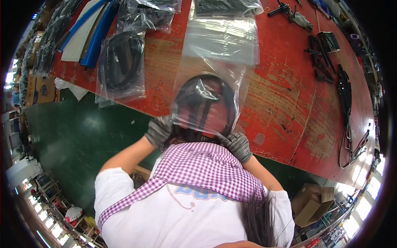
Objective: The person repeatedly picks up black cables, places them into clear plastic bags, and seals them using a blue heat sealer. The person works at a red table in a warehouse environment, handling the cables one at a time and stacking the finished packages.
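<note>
Hands in grey gloves hold a clear bag [238, 78] at the near edge of the table [273, 93]. The left hand [159, 130], slightly blurred, seems closed on the near left corner; the right hand [237, 147] pinches the near right one. Inside lies a black coil [230, 105], so the filling looks mostly done; whether the mouth is closed cannot be told, and letting go and setting it down appear to be left. The bag's long axis runs from the person toward the far side, leaning a little right, its near edge slanting down to the right. The coil is nearly round, so only the straight dark pieces within it show a direction, roughly along the bag.

Beyond the bag's far end lie flat clear bags [221, 41], seemingly for later use. To the left, a filled bag [124, 93] looks finished, beside blue strips [98, 39]. Black parts [320, 56] lie far right.
</note>
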The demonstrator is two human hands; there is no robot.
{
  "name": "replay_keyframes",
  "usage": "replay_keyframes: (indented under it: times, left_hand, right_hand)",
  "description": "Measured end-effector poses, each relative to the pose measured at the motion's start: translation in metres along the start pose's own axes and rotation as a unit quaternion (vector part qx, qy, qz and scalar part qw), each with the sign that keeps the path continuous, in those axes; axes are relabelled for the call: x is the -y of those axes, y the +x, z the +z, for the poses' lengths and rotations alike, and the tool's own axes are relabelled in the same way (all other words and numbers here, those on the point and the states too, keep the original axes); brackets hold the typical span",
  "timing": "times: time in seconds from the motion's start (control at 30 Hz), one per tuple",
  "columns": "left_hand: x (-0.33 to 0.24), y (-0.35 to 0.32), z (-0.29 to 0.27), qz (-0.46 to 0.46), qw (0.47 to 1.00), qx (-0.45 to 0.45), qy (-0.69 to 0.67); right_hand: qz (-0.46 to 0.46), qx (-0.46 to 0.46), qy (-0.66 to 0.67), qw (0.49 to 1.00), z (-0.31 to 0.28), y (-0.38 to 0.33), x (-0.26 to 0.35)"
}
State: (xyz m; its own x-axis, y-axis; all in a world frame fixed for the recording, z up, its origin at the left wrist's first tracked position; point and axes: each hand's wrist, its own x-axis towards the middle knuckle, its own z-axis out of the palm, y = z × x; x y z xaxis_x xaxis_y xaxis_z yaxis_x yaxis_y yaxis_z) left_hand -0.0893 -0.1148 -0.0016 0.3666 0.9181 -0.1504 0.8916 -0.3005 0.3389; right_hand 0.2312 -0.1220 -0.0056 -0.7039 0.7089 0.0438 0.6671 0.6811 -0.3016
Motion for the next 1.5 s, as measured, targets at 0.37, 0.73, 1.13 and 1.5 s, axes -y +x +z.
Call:
replay_keyframes:
  times: [0.37, 0.73, 1.13, 1.5]
  left_hand:
    - [-0.029, -0.023, -0.209, 0.146, 0.888, -0.241, -0.363]
    - [0.078, -0.007, -0.301, -0.055, 0.796, -0.592, -0.118]
    - [0.115, -0.021, -0.113, -0.245, 0.875, -0.383, -0.167]
    - [-0.107, 0.149, -0.015, 0.271, 0.955, -0.062, -0.099]
  right_hand:
    - [-0.087, -0.264, 0.379, 0.883, -0.208, 0.07, 0.008]
    - [-0.059, -0.34, 0.302, 0.889, -0.24, 0.28, 0.065]
    - [-0.083, -0.052, 0.068, 0.993, -0.075, 0.249, -0.015]
    - [0.637, -0.299, -0.226, 0.674, -0.137, -0.115, -0.409]
